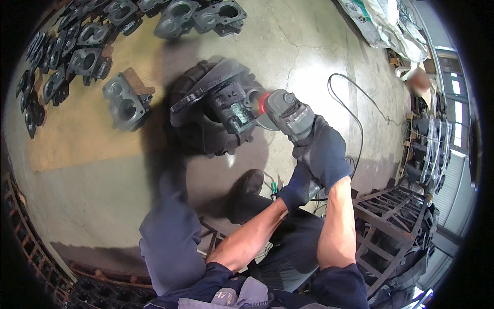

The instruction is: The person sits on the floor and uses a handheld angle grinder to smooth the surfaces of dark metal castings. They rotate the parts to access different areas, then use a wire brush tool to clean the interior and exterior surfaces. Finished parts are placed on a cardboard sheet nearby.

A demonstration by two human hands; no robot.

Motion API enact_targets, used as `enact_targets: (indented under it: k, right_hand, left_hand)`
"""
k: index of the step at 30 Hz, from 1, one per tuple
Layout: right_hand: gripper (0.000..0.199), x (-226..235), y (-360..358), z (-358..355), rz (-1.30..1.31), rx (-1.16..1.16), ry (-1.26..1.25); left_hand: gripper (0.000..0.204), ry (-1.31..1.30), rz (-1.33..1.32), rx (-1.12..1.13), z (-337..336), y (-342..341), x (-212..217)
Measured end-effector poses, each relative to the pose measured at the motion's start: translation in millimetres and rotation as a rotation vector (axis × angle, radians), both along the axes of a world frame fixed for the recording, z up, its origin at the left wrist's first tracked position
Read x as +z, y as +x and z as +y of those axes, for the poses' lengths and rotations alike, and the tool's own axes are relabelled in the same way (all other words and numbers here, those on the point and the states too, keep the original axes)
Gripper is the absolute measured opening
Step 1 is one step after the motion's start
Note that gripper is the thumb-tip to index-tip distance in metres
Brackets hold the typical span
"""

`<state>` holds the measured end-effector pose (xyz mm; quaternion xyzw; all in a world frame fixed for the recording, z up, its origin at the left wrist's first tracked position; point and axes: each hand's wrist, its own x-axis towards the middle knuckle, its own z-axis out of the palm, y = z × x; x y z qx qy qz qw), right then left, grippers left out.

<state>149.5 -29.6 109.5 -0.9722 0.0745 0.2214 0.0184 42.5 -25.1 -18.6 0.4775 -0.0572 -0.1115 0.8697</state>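
Observation:
Both my hands, in dark gloves, are closed around an angle grinder point(292, 114). My right hand point(327, 154) wraps the body just behind the grinder's head, while my left hand point(299, 188) grips farther back, nearer to me. The red-edged disc point(264, 103) is at the right side of a dark metal casting point(234, 105), close to a round opening; I cannot tell whether they touch. This casting, with a broad flange tilted up on its left, rests on a black, ribbed, tyre-like support point(193, 131) on the floor.
Several grey castings with round holes stand at the upper left; one casting point(123, 103) sits apart on a brown sheet point(67, 139). A black cable point(360, 123) loops across the floor at right. Nearby are a metal rack point(386, 221) and white sacks point(386, 26). My shoe point(249, 183) is close to the support.

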Motion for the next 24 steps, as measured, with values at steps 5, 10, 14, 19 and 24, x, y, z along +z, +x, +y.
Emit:
enact_targets:
  k: [5,10,14,19,24]
  right_hand:
    - [0.049,-3.7,-3.5,-8.0,-0.045,-0.028,0.057]
    - [0.054,-2.0,-2.9,-7.6,-0.096,0.014,0.089]
    - [0.054,-5.6,-1.6,-0.2,-0.043,-0.019,0.104]
    - [0.048,-4.3,-6.2,-5.5,-0.064,0.023,0.11]
    - [0.048,-3.1,-1.0,1.1,-0.066,0.077,0.06]
  left_hand:
    - [0.049,-0.468,0.251,0.025,-10.5,-2.1,4.0]
    - [0.049,-0.233,0.242,-0.171,-1.7,1.3,2.4]
    - [0.048,-0.079,0.156,-0.061,-1.8,-4.7,-9.3]
    - [0.05,0.018,0.044,-0.003,-7.3,-8.3,-14.0]
    - [0.049,-0.199,0.306,-0.08,0.8,-7.0,-4.7]
